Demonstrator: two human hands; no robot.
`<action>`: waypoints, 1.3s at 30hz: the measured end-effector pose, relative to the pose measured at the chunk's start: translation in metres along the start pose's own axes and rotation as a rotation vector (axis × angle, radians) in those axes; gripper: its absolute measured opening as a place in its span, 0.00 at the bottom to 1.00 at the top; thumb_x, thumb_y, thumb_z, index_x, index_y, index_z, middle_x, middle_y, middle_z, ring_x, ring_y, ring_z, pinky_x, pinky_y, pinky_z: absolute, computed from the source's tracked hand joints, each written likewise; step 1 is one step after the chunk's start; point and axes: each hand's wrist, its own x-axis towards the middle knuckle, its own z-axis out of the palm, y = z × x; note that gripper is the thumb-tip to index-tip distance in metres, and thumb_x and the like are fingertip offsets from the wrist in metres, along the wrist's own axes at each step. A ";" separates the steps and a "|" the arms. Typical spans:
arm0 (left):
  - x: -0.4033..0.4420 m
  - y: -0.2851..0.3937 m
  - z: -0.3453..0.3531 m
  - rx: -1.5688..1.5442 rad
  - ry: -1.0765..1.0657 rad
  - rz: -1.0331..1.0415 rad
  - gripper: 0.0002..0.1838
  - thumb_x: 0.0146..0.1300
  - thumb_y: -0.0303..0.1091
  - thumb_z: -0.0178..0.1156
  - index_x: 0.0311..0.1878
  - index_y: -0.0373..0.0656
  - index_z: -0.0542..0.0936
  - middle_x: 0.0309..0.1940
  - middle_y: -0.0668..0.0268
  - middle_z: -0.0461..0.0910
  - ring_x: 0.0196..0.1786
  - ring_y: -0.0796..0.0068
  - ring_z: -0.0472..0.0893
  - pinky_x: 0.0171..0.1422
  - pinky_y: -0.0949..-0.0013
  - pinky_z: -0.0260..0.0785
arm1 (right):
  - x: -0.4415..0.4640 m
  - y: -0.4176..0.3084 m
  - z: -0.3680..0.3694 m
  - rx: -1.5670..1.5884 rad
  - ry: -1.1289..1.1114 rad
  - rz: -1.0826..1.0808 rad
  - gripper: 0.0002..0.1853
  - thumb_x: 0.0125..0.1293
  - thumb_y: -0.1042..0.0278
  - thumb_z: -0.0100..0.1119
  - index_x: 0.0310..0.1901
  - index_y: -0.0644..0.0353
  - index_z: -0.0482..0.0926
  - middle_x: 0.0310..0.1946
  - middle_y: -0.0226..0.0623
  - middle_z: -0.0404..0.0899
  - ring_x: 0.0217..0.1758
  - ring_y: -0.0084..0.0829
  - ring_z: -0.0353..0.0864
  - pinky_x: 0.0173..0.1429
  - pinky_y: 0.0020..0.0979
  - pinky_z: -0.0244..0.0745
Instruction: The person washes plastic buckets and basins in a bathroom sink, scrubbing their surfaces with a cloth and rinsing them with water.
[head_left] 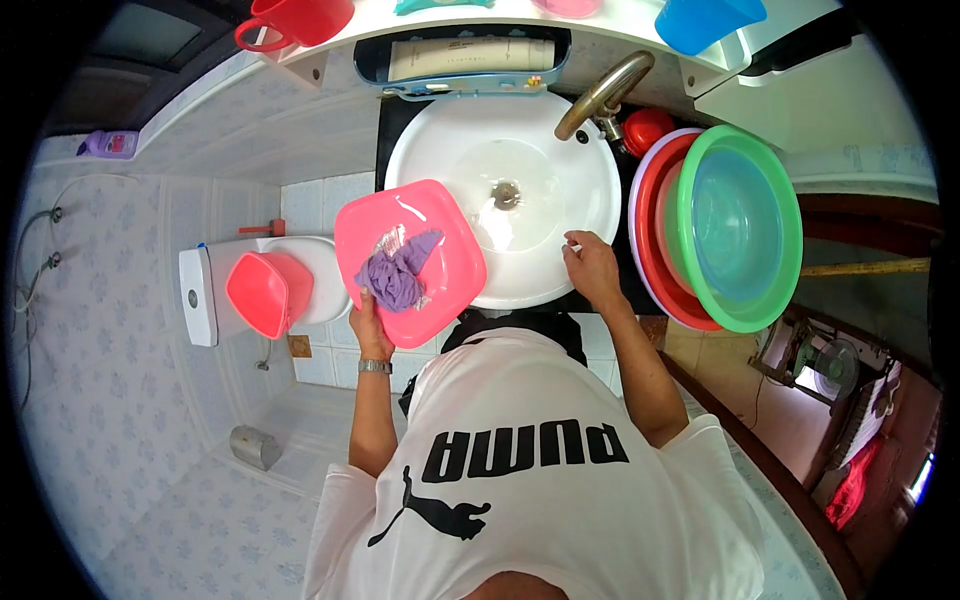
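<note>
My left hand (370, 328) grips the near left edge of a pink plastic basin (446, 235), its thumb over the rim; the fingers underneath are hidden. A crumpled purple cloth (392, 280) lies in this basin beside the thumb. The basin is held over the left part of the white sink (560, 215). At the sink's right rim hovers my right hand (594, 268), its fingers loosely bent and a little apart, with nothing visible in them. Whether it touches the rim I cannot tell.
Stacked basins, a green one (790, 240) foremost, stand right of the sink. Behind it rises a curved metal faucet (612, 90). A shelf above holds a red mug (300, 20) and a blue cup (705, 22). At left, a pink bucket (268, 292) sits by the toilet (320, 270).
</note>
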 end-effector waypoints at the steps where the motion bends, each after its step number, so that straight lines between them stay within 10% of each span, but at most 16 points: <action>1: 0.001 -0.001 -0.001 -0.001 -0.002 0.001 0.31 0.69 0.47 0.62 0.66 0.36 0.69 0.60 0.60 0.75 0.59 0.67 0.77 0.65 0.61 0.70 | 0.000 0.000 0.000 -0.003 -0.001 0.002 0.15 0.63 0.71 0.60 0.49 0.66 0.82 0.44 0.47 0.83 0.32 0.38 0.83 0.42 0.36 0.77; 6: 0.002 -0.001 -0.002 0.002 -0.012 0.010 0.31 0.69 0.47 0.62 0.66 0.35 0.68 0.60 0.60 0.75 0.60 0.67 0.77 0.65 0.61 0.70 | 0.001 -0.004 0.000 0.002 -0.028 0.013 0.15 0.63 0.70 0.60 0.49 0.66 0.82 0.44 0.47 0.83 0.34 0.39 0.84 0.44 0.36 0.78; 8: 0.001 -0.001 0.000 0.003 -0.018 0.017 0.31 0.69 0.48 0.61 0.66 0.35 0.68 0.60 0.60 0.75 0.60 0.67 0.77 0.65 0.61 0.71 | 0.003 -0.008 0.000 0.020 -0.115 0.110 0.16 0.63 0.67 0.60 0.50 0.64 0.82 0.47 0.48 0.83 0.50 0.48 0.82 0.57 0.42 0.76; 39: -0.002 -0.003 -0.002 0.036 0.028 0.002 0.32 0.68 0.55 0.60 0.61 0.36 0.72 0.56 0.61 0.78 0.55 0.67 0.80 0.61 0.59 0.74 | 0.026 -0.017 0.009 -0.025 -0.207 0.102 0.15 0.62 0.65 0.60 0.48 0.64 0.82 0.45 0.48 0.83 0.49 0.46 0.83 0.56 0.42 0.76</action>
